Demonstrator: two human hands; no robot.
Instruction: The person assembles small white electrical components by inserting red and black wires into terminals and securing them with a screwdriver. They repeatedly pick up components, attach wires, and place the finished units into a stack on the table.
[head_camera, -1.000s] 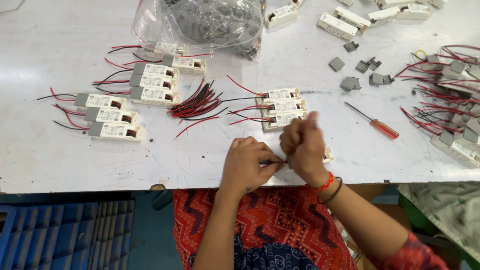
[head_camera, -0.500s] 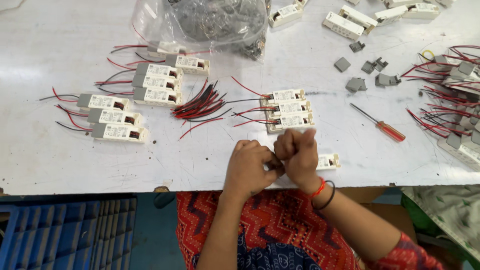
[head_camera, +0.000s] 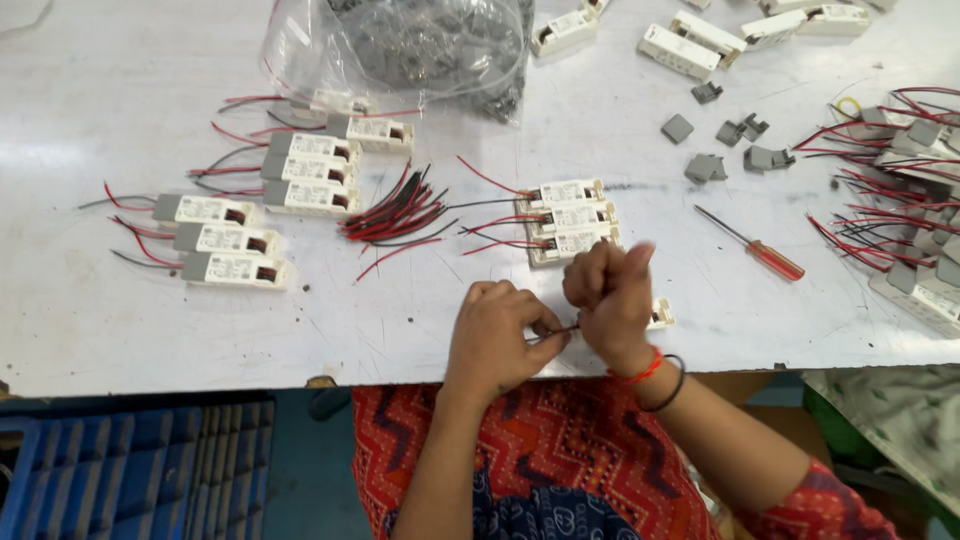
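At the near edge of a white worktable (head_camera: 90, 330), the left hand (head_camera: 495, 335) pinches a thin dark wire (head_camera: 553, 333) while the right hand (head_camera: 610, 300) is curled in a fist around its other end. A small white driver module (head_camera: 660, 315) lies just right of them. Three white labelled modules (head_camera: 570, 218) are stacked just beyond; a clear plastic bag (head_camera: 420, 50) of grey parts sits far, and a red-handled screwdriver (head_camera: 755, 246) lies to the right.

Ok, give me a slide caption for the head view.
Both hands, left hand and right hand, pinch a thin wire above a white table.
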